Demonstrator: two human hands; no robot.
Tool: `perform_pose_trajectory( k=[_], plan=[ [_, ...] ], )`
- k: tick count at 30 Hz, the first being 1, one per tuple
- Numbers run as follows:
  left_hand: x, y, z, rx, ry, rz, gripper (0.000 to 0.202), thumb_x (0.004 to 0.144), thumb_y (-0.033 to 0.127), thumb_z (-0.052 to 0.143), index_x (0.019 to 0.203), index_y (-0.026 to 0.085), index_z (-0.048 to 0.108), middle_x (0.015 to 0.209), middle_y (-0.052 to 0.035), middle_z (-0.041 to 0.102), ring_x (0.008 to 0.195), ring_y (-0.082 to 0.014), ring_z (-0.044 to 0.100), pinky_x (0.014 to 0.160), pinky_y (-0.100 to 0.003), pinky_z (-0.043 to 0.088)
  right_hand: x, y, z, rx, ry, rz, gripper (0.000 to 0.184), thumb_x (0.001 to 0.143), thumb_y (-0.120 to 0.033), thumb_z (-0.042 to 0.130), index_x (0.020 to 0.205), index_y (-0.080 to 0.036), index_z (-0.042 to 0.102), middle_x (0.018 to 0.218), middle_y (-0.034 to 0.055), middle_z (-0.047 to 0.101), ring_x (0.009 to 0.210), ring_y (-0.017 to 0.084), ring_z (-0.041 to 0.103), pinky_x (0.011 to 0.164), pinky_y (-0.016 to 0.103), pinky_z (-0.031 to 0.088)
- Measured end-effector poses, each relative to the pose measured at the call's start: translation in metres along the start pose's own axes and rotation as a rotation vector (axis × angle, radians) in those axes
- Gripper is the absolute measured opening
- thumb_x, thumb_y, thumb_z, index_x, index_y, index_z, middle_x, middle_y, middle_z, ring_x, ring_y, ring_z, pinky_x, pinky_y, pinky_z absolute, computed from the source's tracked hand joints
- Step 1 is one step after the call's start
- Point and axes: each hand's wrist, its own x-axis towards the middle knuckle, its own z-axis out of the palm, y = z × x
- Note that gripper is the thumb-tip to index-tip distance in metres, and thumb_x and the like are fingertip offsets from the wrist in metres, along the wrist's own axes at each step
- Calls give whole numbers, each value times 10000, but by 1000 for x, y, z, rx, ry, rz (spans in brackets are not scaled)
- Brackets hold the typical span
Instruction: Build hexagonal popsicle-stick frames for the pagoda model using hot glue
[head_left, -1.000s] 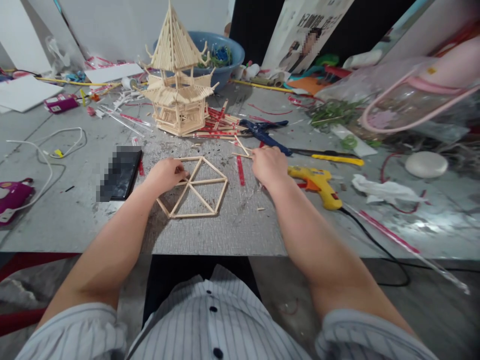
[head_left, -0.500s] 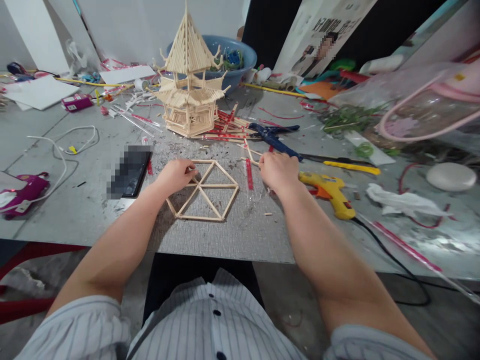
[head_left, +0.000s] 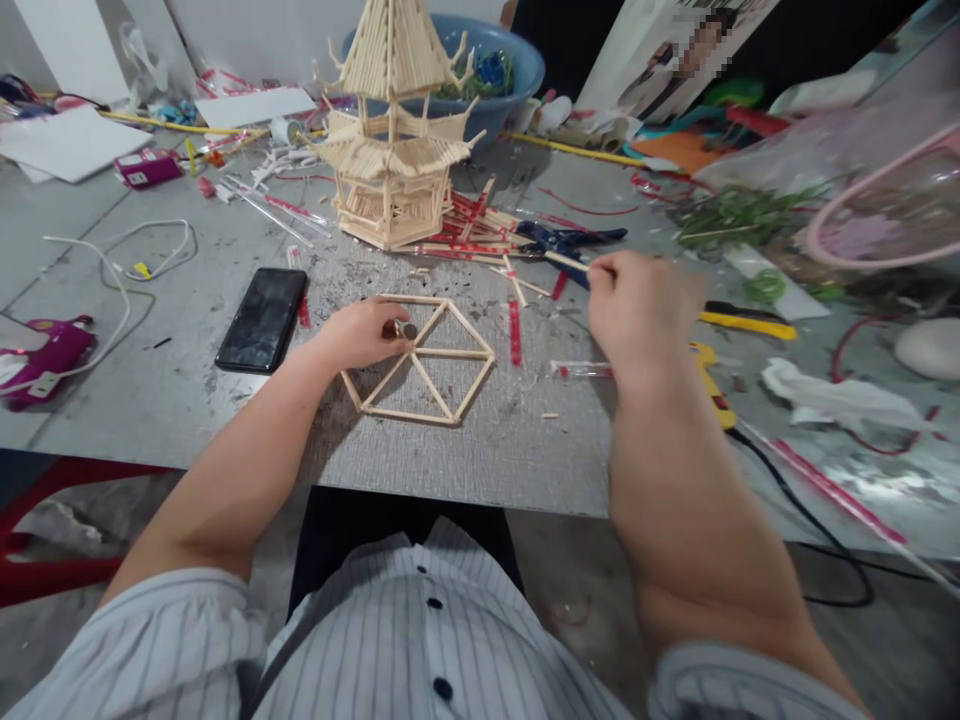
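Observation:
A flat hexagonal frame of thin wooden sticks (head_left: 454, 354), with spokes meeting at its middle, lies on the table in front of me. My left hand (head_left: 364, 335) rests over its left side, thumb and fingers pinched on the sticks close to the centre; the spoke beneath that hand is hidden. To the right of the frame, my right hand (head_left: 641, 310) is raised and closed around a thin wooden stick (head_left: 568, 262), whose free end points left. This hand is slightly blurred. Part of the yellow glue gun (head_left: 712, 385) shows behind the right forearm.
A pagoda model made of sticks (head_left: 390, 150) stands at the back, before a blue basin (head_left: 517, 75). Beside it lie red-wrapped sticks (head_left: 480, 235) and dark blue pliers (head_left: 562, 240). A phone (head_left: 262, 318) lies left. A utility knife (head_left: 750, 322) lies right.
My right hand has moved right, away from the loose sticks, and a stick now shows clearly in its fingers. My left hand stays on the frame. The view has shifted slightly.

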Motion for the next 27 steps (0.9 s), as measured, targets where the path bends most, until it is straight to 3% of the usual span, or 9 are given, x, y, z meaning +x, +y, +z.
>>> perform_pose_trajectory(
  k=[3, 5, 9, 13, 19, 27],
  plan=[
    [0, 1, 0, 1, -16, 23, 453, 859, 389, 636, 1256, 173, 645, 1157, -114, 662, 983, -207, 643, 888, -301, 471, -8, -6, 0, 219, 68, -71, 303, 966, -229, 422, 1102, -135, 676, 1017, 171, 723, 933, 280, 649, 868, 417, 425],
    [0, 2, 1, -5, -22, 6, 473, 867, 384, 641, 1281, 155, 630, 1197, -134, 636, 995, -217, 641, 900, -305, 469, -18, -17, 3, 356, 26, -165, 276, 950, -224, 444, 1088, -154, 672, 975, 121, 736, 856, 239, 656, 799, 367, 454],
    [2, 2, 4, 16, -12, -23, 505, 868, 394, 657, 1307, 148, 611, 1261, -157, 595, 1070, -247, 623, 946, -324, 457, -50, -47, 13, 402, -267, -561, 174, 907, -253, 554, 931, -224, 724, 888, 66, 734, 838, 227, 649, 838, 390, 453],
    [4, 1, 8, 26, 20, -41, 468, 864, 406, 667, 1261, 160, 636, 1236, -135, 599, 1103, -251, 613, 991, -337, 445, -76, -66, 23, 483, -428, -882, 130, 885, -241, 613, 832, -203, 724, 831, 64, 725, 887, 228, 635, 872, 396, 427],
    [4, 5, 9, 7, 24, -62, 400, 852, 408, 676, 1183, 185, 667, 1192, -96, 600, 1074, -236, 612, 978, -336, 445, -82, -65, 34, 402, -450, -980, 193, 910, -275, 595, 852, -191, 759, 803, 59, 726, 851, 225, 635, 834, 396, 378],
    [5, 6, 9, -36, 26, -75, 420, 841, 420, 688, 1187, 183, 668, 1198, -90, 606, 1086, -242, 601, 985, -343, 432, -80, -62, 31, 381, -494, -1050, 223, 923, -281, 564, 851, -222, 767, 814, 30, 743, 824, 195, 635, 816, 383, 332]
  ],
)
